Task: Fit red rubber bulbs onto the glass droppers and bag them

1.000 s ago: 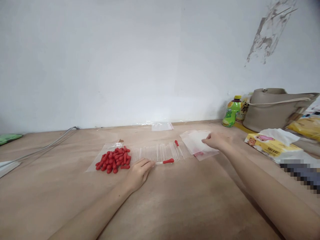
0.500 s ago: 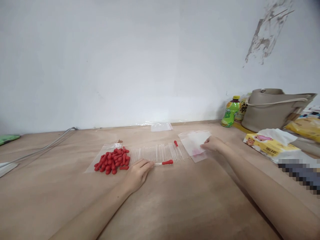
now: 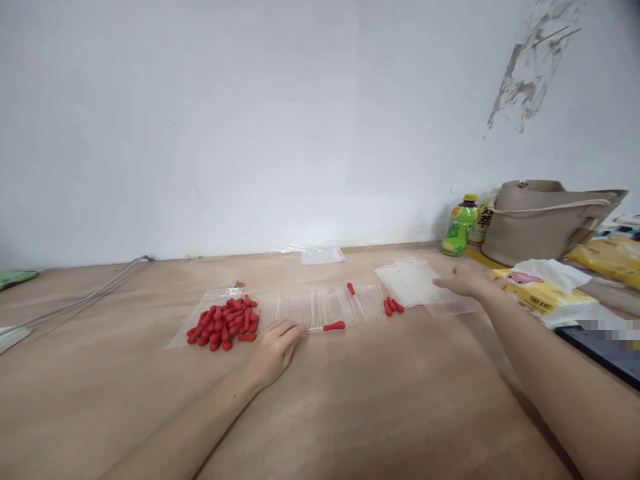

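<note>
Across a table (image 3: pixel 360 407), the left hand (image 3: pixel 275 343) closes on the glass end of a dropper (image 3: pixel 334 326), red tip toward three o'clock, on the six o'clock side of a row of tubes (image 3: pixel 323 307). Beyond the row's three o'clock end, the right hand (image 3: pixel 466 283) is open, fingers apart, by the bags (image 3: pixel 410 283), which have shifted toward three o'clock, baring three bulbs (image 3: pixel 393 306) seen earlier only as a pink blur. The pile (image 3: pixel 223 323) of bulbs stays at nine o'clock.
</note>
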The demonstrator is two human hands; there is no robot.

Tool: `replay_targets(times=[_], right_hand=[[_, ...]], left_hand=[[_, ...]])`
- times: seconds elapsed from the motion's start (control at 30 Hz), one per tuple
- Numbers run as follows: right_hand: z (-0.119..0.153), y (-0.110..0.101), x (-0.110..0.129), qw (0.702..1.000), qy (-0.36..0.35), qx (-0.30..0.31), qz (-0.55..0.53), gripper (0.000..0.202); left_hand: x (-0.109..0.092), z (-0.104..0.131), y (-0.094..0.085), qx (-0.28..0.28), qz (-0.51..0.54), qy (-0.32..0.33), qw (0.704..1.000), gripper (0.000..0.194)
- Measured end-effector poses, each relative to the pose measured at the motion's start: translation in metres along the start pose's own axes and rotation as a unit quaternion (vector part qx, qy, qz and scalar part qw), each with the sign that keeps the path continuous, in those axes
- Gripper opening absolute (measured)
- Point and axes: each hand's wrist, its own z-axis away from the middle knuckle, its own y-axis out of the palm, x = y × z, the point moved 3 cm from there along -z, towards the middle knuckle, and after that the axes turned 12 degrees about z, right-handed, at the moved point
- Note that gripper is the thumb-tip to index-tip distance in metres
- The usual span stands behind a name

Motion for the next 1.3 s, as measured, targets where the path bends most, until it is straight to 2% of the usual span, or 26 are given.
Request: replay_targets(times=[0.03, 0.07, 0.13, 0.23, 0.27, 0.33, 0.43, 0.57, 0.7, 0.87, 1.07, 1.3], right_hand=[[0.007, -0.003, 0.011, 1.000, 0.003, -0.008, 0.018, 0.045], [0.016, -0.007, 0.028, 0.999, -0.035, -0.029, 0.009, 0.045], [0.047, -0.014, 0.070, 0.979, -0.183, -0.054, -0.069, 0.032], [0.108, -0.018, 0.126, 0.907, -0.389, -0.051, -0.154, 0.029], [0.128, -0.016, 0.138, 0.881, -0.442, -0.050, -0.162, 0.028], [0.158, -0.010, 0.152, 0.845, -0.505, -0.057, -0.168, 0.031], [0.177, 0.000, 0.157, 0.833, -0.520, -0.077, -0.174, 0.024], [0.175, 0.008, 0.155, 0.831, -0.518, -0.085, -0.186, 0.018], [0.173, 0.012, 0.156, 0.820, -0.528, -0.068, -0.210, 0.014], [0.172, 0.017, 0.156, 0.802, -0.523, -0.031, -0.285, 0.012], [0.173, 0.013, 0.157, 0.790, -0.532, -0.010, -0.306, 0.010], [0.176, 0.000, 0.160, 0.790, -0.546, 0.017, -0.276, 0.010]], left_hand=[[0.000, 0.000, 0.000, -0.001, -0.001, 0.001, 1.000, 0.023], [0.000, 0.000, 0.000, -0.001, -0.001, 0.000, 1.000, 0.023], [0.001, 0.001, 0.001, -0.001, -0.004, -0.002, 1.000, 0.023], [0.001, 0.001, 0.000, 0.002, -0.012, -0.007, 1.000, 0.023], [0.000, 0.001, 0.000, 0.001, -0.016, -0.008, 1.000, 0.023], [-0.001, 0.001, 0.000, -0.001, -0.021, -0.005, 1.000, 0.023], [-0.003, -0.001, 0.001, 0.000, -0.027, 0.012, 1.000, 0.023], [-0.001, -0.001, 0.003, -0.012, -0.024, 0.003, 1.000, 0.021], [0.003, 0.001, 0.005, -0.005, -0.022, -0.031, 0.999, 0.020], [-0.004, 0.002, 0.006, 0.007, -0.013, -0.005, 1.000, 0.022], [-0.010, 0.001, 0.009, -0.007, 0.008, 0.021, 1.000, 0.021], [-0.011, 0.001, 0.009, -0.003, 0.017, 0.024, 1.000, 0.020]])
